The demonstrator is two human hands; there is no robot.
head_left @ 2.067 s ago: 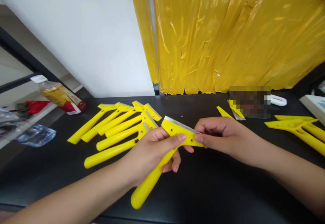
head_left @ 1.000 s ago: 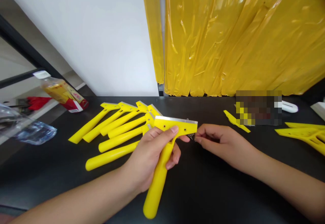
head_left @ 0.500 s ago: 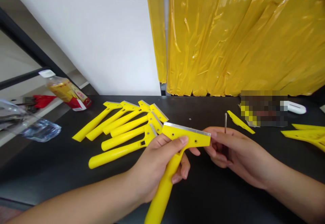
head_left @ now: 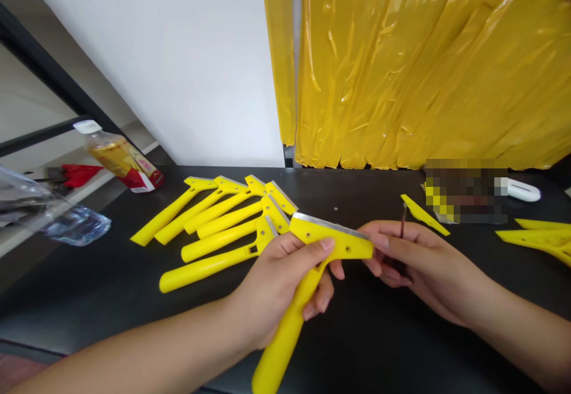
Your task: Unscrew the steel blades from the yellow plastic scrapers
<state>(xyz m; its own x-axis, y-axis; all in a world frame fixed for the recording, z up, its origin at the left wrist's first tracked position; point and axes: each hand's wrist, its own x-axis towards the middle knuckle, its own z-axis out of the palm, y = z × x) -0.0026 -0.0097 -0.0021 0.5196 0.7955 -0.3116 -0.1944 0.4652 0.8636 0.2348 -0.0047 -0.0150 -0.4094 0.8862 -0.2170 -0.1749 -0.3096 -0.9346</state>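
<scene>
My left hand point(head_left: 285, 287) is closed round the neck of a yellow scraper point(head_left: 341, 245). Its thumb presses on the flat head, which has two holes and a metal blade point(head_left: 328, 225) along its top edge. At the head's right corner, my right hand point(head_left: 408, 254) is closed, thumb and fingertips by the blade's end. A slim screwdriver point(head_left: 403, 222) stands up out of its fingers, its lower part hidden in the palm. Several scrapers point(head_left: 223, 224) with blades lie fanned out left of my hands. A loose yellow cover plate point(head_left: 424, 214) lies beyond my right hand.
On the black table point(head_left: 111, 299) there is a small nut or screw point(head_left: 336, 209). More yellow plates point(head_left: 537, 239) lie at the right edge, near a white case point(head_left: 524, 190). A drink bottle point(head_left: 127, 159) and a clear plastic container point(head_left: 84, 224) are at the left.
The view has shifted slightly. The screwdriver in my right hand leans a little differently and its tip sits lower. My left hand keeps its hold on the scraper.
</scene>
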